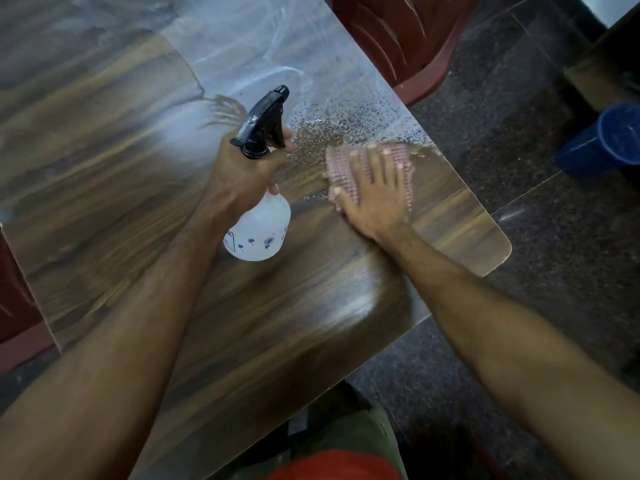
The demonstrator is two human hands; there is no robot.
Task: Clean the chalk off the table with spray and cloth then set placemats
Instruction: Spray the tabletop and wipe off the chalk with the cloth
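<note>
Head view shows your left hand (242, 174) curled round the neck of the spray bottle (258, 223), one finger at the trigger. Its long axis tilts: black nozzle up and away toward the table's far right edge, translucent base toward you, held over the table (104, 202). Small dark flower prints and a label mark the base; the writing is too blurred to read. Your right hand (374, 199) presses flat, fingers spread, on the pink cloth (343, 168) near the right edge, beside the wet droplets (322, 133).
</note>
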